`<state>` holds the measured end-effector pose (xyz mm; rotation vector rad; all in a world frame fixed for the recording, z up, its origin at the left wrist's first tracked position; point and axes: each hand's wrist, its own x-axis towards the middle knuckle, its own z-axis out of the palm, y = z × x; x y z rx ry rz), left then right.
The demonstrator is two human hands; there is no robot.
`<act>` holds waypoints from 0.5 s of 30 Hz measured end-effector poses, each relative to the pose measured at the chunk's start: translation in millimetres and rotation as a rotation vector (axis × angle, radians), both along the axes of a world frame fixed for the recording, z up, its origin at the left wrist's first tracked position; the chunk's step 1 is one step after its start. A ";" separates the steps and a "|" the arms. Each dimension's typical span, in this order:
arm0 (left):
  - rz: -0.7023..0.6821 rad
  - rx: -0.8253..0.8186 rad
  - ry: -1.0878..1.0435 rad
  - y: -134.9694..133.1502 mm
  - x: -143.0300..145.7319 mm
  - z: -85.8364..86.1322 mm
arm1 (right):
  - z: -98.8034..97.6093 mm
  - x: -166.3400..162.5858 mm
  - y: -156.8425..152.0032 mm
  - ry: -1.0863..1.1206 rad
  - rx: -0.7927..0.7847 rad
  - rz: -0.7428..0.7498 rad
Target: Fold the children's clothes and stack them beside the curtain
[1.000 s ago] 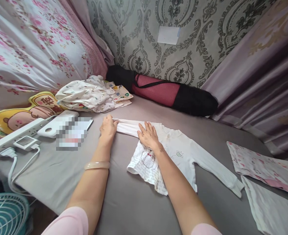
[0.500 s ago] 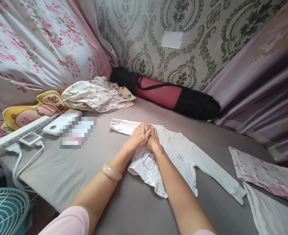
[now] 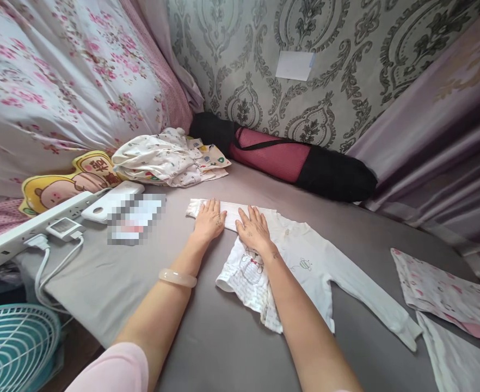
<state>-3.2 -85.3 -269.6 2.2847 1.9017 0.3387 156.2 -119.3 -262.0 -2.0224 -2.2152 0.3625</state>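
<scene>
A patterned wall [image 3: 244, 103] closes the far edge of the grey-covered surface [image 3: 207, 337], and a pink-and-black bag [image 3: 270, 155] lies along that edge. A power strip [image 3: 3, 242] stands at the left edge; a printed folded cloth [image 3: 440, 291] rests towards the right edge.

The white shirt [image 3: 301, 245] lies at mid-surface, well in from the left edge, one sleeve [image 3: 231, 209] pointing to that edge, the other slanting towards the right.

Change noted: the left hand [image 3: 210, 219], which met the right hand [image 3: 253, 228] half a second ago, has shifted out along the sleeve towards its cuff. A stretch of fabric is now exposed between them. My judgement: the sleeve is being smoothed flat.

Fingers on both hands are extended and slightly parted, palms down on the fabric; neither hand is clenched or grasping anything.
</scene>
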 end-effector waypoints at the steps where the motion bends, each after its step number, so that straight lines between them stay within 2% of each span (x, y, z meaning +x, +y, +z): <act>1: 0.021 0.006 0.009 0.5 -1.7 0.4 | 0.0 0.2 0.2 0.001 -0.002 0.001; 5: 0.083 0.043 0.051 -0.8 -6.8 3.3 | 0.0 0.4 0.3 0.024 -0.005 0.003; 15: 0.081 0.011 0.079 1.0 -8.8 -0.2 | 0.8 -0.5 -2.1 0.091 -0.018 -0.060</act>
